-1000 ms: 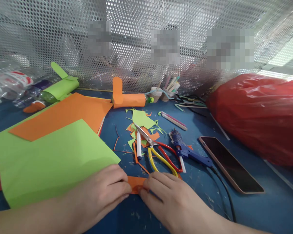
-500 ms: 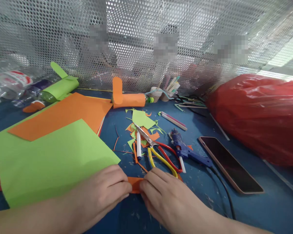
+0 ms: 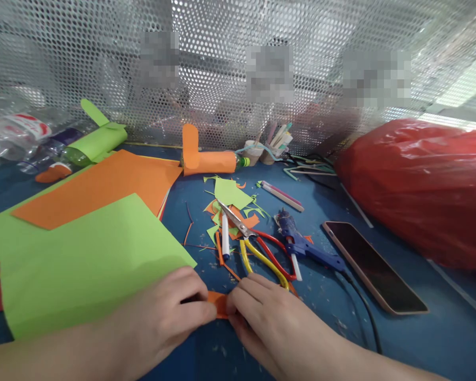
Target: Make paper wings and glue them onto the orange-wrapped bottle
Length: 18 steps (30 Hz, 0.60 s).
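Note:
A small strip of orange paper (image 3: pixel 218 305) shows between my two hands at the front of the blue table. My left hand (image 3: pixel 172 307) is closed on its left end, with the thumb along the near edge. The right end is gripped by my right hand (image 3: pixel 265 312), whose curled fingers cover that part. Just beyond my right hand lie scissors (image 3: pixel 244 230) with red and yellow handles, beside a white marker (image 3: pixel 226 238) with a dark tip. A green paper sheet (image 3: pixel 95 264) reaches under my left forearm.
Paper scraps (image 3: pixel 232 193) lie mid-table. To the right are a blue glue gun (image 3: pixel 301 246) with its cord, a phone (image 3: pixel 375 267) and a red plastic bag (image 3: pixel 424 190). Paper-wrapped bottles (image 3: pixel 214 163) and cups of pens (image 3: pixel 269 153) stand before a perforated metal screen (image 3: pixel 222 69).
My left thumb and fingers have parted slightly, opening a gap between them, and the left hand has edged right. Less of the orange strip shows between my hands.

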Tool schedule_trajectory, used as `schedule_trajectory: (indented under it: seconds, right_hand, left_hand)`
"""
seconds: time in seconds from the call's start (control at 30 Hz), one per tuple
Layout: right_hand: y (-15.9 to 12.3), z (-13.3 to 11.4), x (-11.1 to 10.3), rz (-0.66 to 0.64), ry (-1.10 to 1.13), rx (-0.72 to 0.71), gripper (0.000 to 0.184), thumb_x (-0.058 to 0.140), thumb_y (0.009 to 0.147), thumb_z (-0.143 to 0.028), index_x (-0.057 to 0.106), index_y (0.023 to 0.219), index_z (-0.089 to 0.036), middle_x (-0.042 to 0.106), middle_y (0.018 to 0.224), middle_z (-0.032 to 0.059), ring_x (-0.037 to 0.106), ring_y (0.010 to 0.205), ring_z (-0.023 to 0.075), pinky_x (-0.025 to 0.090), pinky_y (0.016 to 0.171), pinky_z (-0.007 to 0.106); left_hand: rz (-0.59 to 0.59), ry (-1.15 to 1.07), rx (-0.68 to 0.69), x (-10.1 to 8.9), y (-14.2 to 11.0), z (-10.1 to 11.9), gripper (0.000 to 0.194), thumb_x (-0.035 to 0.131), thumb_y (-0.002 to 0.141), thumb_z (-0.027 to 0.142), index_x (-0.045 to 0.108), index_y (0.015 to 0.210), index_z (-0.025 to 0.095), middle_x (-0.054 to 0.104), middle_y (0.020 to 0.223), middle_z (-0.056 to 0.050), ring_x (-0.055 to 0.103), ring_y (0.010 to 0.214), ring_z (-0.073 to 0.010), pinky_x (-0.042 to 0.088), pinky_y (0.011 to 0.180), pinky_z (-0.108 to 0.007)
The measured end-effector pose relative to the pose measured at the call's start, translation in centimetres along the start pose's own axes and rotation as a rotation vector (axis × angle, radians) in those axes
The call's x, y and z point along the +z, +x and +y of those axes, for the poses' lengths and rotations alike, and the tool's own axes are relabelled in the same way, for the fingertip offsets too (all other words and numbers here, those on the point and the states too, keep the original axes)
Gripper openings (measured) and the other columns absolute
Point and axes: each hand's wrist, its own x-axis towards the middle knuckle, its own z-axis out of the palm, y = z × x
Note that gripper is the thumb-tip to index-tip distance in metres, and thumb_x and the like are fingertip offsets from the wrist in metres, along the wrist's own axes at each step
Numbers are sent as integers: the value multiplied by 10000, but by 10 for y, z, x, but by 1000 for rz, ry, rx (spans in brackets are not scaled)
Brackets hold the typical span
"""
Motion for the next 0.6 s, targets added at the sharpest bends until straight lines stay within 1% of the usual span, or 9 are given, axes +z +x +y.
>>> schedule_trajectory:
  seconds: [0.13, 0.23, 0.33, 0.47, 0.6]
  right_hand:
    - [0, 2, -1, -46, -26, -46, 207, 750, 703, -46, 587, 738, -168, 616, 714, -7, 539, 611, 152, 430, 545, 276]
    - [-1, 2, 0, -91, -8, -53, 190, 734, 736, -47, 603, 785, -175, 623, 754, -1, 550, 649, 164, 434, 565, 279]
    - [-2, 1, -3, -138, 49, -17, 146, 675, 796, -49, 620, 829, -180, 622, 781, 5, 550, 671, 158, 430, 570, 265]
    - [-4, 1, -6, -178, 107, 34, 115, 620, 843, -73, 631, 872, -184, 623, 818, 15, 555, 707, 158, 437, 599, 267]
    - [-7, 4, -3, -152, 80, 5, 43, 591, 895, -161, 625, 892, -188, 624, 844, 24, 548, 727, 176, 432, 602, 292]
  left_hand:
    - [-24, -42, -14, 2, 0, -1, 270, 405, 964, 83, 627, 827, 154, 632, 842, -58, 577, 763, -186, 492, 655, -280]
    - [-41, -86, -26, 8, -1, -4, 222, 435, 972, 115, 636, 884, 149, 631, 895, -63, 576, 808, -197, 497, 699, -308]
    - [-36, -145, -65, 14, -4, -7, 181, 462, 977, 138, 639, 976, 171, 627, 957, -51, 576, 873, -190, 496, 762, -305]
    - [-40, -187, -98, 15, -6, -8, 162, 494, 972, 146, 649, 971, 192, 633, 929, -25, 577, 871, -177, 490, 775, -289]
    - [-28, -110, -50, 12, -3, -6, 278, 389, 1009, 166, 655, 932, 149, 656, 906, -56, 585, 830, -188, 505, 746, -304]
